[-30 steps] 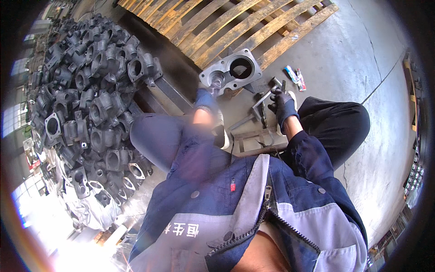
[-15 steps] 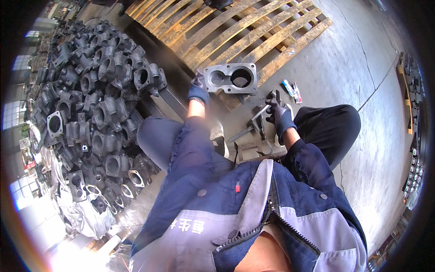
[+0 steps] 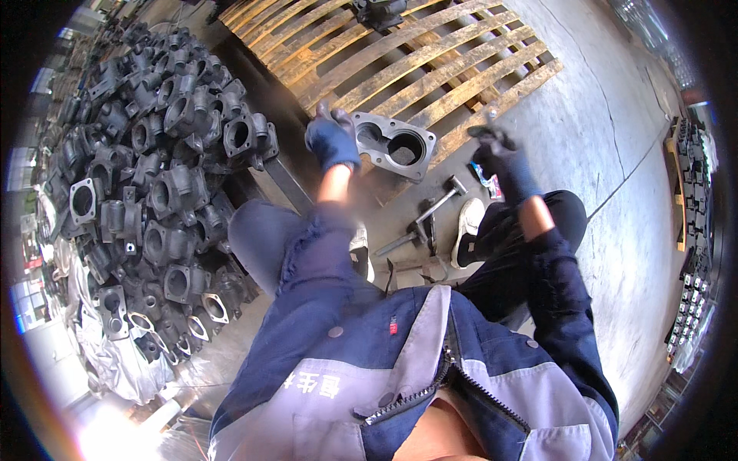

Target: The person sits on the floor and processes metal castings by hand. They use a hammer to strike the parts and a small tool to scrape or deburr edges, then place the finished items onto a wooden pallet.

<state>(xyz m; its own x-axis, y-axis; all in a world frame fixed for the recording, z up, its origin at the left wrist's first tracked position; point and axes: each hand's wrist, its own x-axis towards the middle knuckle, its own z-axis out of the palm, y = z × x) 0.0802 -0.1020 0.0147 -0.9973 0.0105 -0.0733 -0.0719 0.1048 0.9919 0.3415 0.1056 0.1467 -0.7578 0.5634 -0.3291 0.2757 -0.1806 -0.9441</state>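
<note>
A grey metal casting (image 3: 376, 160) with two large round openings and bolt holes in its flange rests at the near edge of the wooden pallet, slightly turned. My left hand (image 3: 333, 140), in a dark blue glove, grips its left end; the fingers are partly hidden. To the right of the casting, my right hand (image 3: 505, 157) is raised over the floor near the pallet's corner. It is gloved too and a little blurred, its fingers apart with no object visible in them. A hammer (image 3: 440, 203) lies on the floor between my feet, beside other metal tools (image 3: 400, 242).
A big heap of dark metal castings (image 3: 165, 192) rises at my left. The slatted wooden pallet (image 3: 430, 65) stands ahead, with another dark casting (image 3: 379, 13) at its far side. A small coloured packet (image 3: 487, 182) lies near my right knee. Rows of parts (image 3: 692, 300) line the far right.
My right hand has let go of the hammer, now lying on the floor, and moved up and right. The casting has turned slightly, its right end nearer me.
</note>
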